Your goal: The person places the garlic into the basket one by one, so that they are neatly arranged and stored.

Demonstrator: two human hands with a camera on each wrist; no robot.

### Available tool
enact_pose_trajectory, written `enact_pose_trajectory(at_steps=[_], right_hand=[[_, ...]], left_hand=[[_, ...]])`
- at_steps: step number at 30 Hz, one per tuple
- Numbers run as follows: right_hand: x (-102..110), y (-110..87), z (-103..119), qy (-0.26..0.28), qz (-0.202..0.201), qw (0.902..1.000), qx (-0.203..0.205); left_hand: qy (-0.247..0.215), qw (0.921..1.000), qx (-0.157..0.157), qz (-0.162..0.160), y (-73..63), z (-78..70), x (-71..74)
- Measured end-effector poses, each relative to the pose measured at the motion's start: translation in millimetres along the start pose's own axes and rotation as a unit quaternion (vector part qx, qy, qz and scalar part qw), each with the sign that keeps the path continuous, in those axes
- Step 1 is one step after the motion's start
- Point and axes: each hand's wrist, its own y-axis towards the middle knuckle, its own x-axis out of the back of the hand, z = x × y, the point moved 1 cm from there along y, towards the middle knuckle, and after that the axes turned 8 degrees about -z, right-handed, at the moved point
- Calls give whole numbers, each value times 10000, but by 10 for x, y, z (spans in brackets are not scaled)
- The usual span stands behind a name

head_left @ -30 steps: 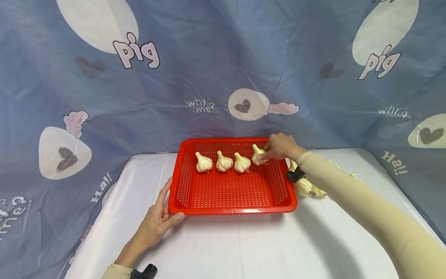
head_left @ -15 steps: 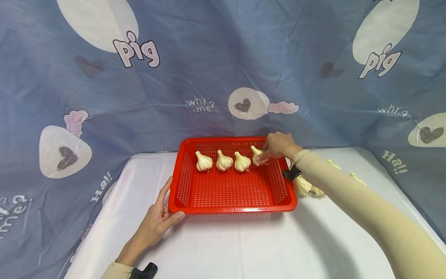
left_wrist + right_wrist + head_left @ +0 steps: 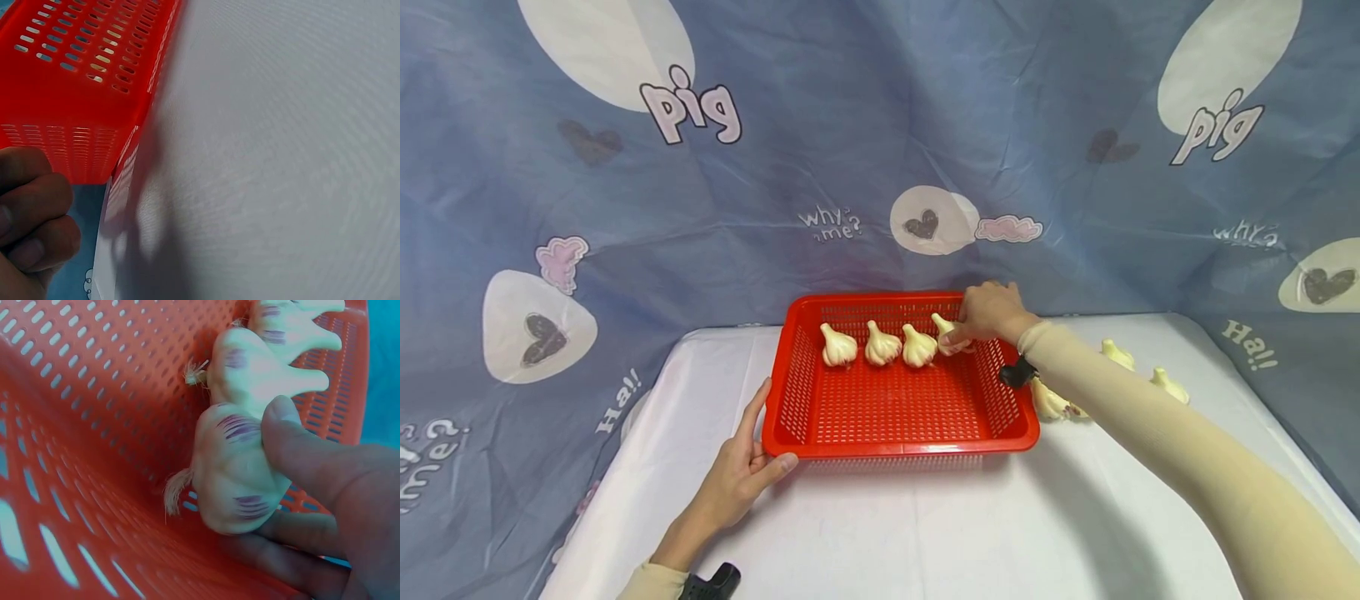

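A red perforated plastic basket [image 3: 910, 451] stands on the table. My left hand [image 3: 733, 479] holds its near left corner, thumb at the front rim and forefinger along the left side; the left wrist view shows other fingers [image 3: 37, 203] curled below the rim. Inside, at the back right, my right hand [image 3: 991, 312] grips a garlic bulb [image 3: 234, 469] between thumb and fingers. Its stem is up and leans left. Three more garlic bulbs [image 3: 882, 346] form a row along the back to the left, and the gripped one is close to the nearest of them.
Several garlic bulbs [image 3: 1051, 402] lie on the white tablecloth [image 3: 910, 533] right of the basket, partly hidden by the right forearm. Two more bulbs [image 3: 1169, 386] show beyond the forearm. A blue printed curtain [image 3: 850, 275] hangs close behind the basket.
My right hand and its garlic bulb have shifted slightly left, closer to the row. The left hand and the basket have stayed nearly still.
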Motion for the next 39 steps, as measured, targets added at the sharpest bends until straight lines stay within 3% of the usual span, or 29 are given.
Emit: enact_pose_trajectory(at_steps=[25, 39], right_hand=[[-171, -7, 36, -743, -374, 9964, 135], [-145, -35, 84, -969, -54, 9952, 122]], left_hand=[[-54, 10000, 56, 2, -2, -1, -4], [-58, 10000, 12, -13, 1, -13, 6]])
